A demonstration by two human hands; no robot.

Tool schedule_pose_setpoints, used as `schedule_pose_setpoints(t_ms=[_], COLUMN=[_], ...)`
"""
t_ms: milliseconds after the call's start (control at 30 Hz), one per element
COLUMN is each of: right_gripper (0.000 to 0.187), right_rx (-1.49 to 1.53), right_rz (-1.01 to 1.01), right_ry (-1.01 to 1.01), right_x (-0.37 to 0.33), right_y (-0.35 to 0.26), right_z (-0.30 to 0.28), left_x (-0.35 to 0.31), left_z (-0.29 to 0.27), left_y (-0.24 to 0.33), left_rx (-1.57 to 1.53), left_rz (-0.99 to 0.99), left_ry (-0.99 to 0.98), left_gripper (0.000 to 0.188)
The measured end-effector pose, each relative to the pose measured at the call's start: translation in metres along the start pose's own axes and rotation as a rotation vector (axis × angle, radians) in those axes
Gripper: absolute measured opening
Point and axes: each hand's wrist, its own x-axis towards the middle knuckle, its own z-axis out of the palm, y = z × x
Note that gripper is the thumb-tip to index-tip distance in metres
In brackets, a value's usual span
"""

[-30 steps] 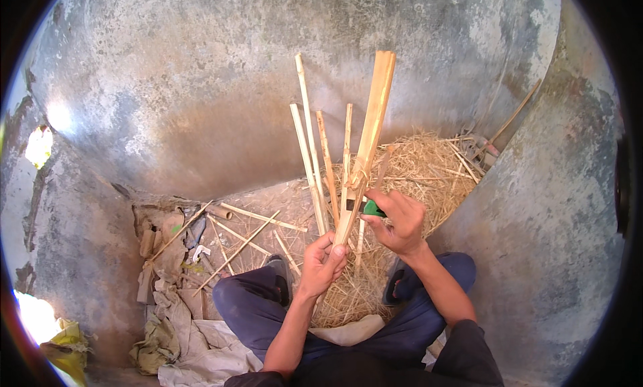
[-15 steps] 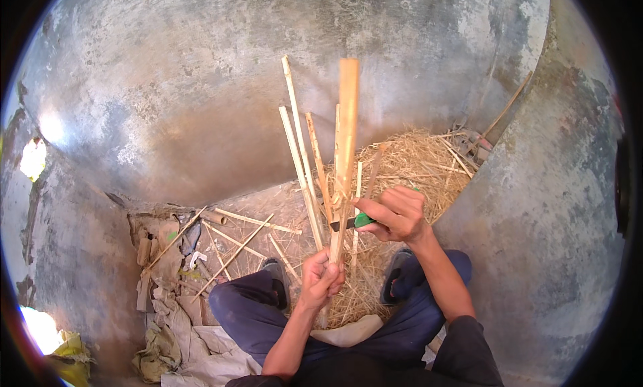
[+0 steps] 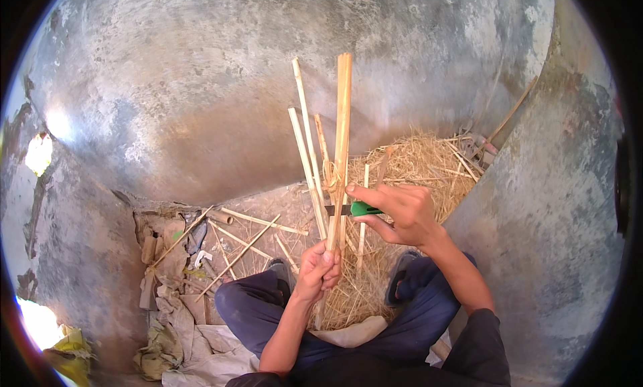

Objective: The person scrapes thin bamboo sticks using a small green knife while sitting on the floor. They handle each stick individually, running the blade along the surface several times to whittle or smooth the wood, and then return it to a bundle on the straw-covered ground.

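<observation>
My left hand (image 3: 317, 272) is closed round the lower part of a flat bamboo strip (image 3: 342, 112), which stands up lengthwise in front of me. In my right hand (image 3: 407, 215) is a knife with a green handle (image 3: 364, 209). Its dark blade (image 3: 338, 211) lies across the strip, a little above my left fist. Curled shavings (image 3: 333, 179) cling to the strip just above the blade. Several thinner bamboo sticks (image 3: 306, 152) lean upright behind it, to the left.
A heap of straw-like shavings (image 3: 418, 161) lies against the far wall (image 3: 221, 86). Loose sticks (image 3: 244, 250) are scattered on the floor at the left, near rubble and a crumpled cloth sack (image 3: 201, 350). My bent legs (image 3: 254, 303) frame the work; another wall (image 3: 536, 240) rises close at the right.
The knife has shifted slightly relative to the strip and now sits more level. The strip has turned, showing a narrower face. The whole view has shifted a little.
</observation>
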Motion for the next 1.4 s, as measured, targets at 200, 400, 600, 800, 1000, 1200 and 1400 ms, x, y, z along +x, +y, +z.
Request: schedule_pose_setpoints(t_ms=[200,400,600,800,1000,1200,1400], right_gripper=[0.058,0.063,0.065,0.067,0.063,0.057,0.044], right_rx=[-0.04,-0.147,-0.178,-0.227,-0.245,-0.255,0.065], right_rz=[-0.072,-0.133,-0.153,-0.125,-0.069,0.127,0.465], right_ry=[-0.11,-0.21,-0.298,-0.412,-0.493,-0.621,-0.285], right_x=[0.011,0.02,0.028,0.03,0.031,0.031,0.012], right_y=[-0.003,-0.004,-0.008,-0.015,-0.024,-0.019,0.004], right_z=[-0.019,-0.03,-0.044,-0.059,-0.073,-0.088,-0.075], left_x=[-0.006,-0.007,-0.012,-0.013,-0.013,-0.011,-0.003], left_z=[-0.003,-0.007,-0.015,-0.02,-0.029,-0.049,-0.028], left_y=[0.005,0.009,0.015,0.017,0.018,0.015,0.038], left_rx=[-0.01,0.003,0.025,0.01,-0.02,-0.083,0.153], left_rz=[-0.008,0.005,-0.003,-0.046,-0.1,-0.008,0.079], left_ry=[-0.026,-0.038,-0.057,-0.111,-0.14,-0.178,0.272], left_gripper=[0.046,0.046,0.044,0.044,0.035,0.034,0.033])
